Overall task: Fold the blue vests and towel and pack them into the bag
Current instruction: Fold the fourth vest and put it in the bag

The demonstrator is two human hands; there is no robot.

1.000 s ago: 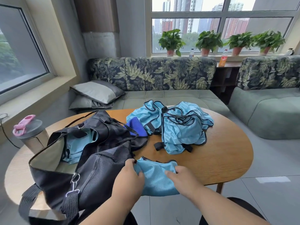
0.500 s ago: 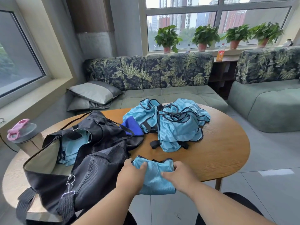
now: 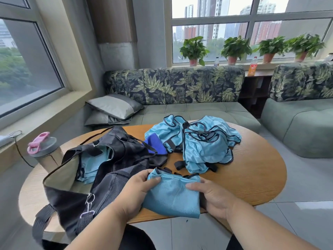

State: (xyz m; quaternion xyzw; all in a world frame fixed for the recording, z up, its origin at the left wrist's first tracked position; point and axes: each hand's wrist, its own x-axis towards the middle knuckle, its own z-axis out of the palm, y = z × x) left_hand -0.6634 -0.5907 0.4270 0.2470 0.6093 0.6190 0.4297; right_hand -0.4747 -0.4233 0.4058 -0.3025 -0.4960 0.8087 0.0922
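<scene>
Wooden counter [image 3: 252, 177] by sofa | folded vest [image 3: 173, 193] at near edge, pinched by left hand [image 3: 138, 192] and right hand [image 3: 214, 197] | risk: slippery mesh unfolding en route to open bag [image 3: 100, 170] at left; strap snagging

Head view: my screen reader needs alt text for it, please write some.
Two hands, left hand and right hand, grip a folded blue vest at the near edge of a wooden table. An open black bag lies left; unfolded vests and a dark blue towel lie behind.
</scene>
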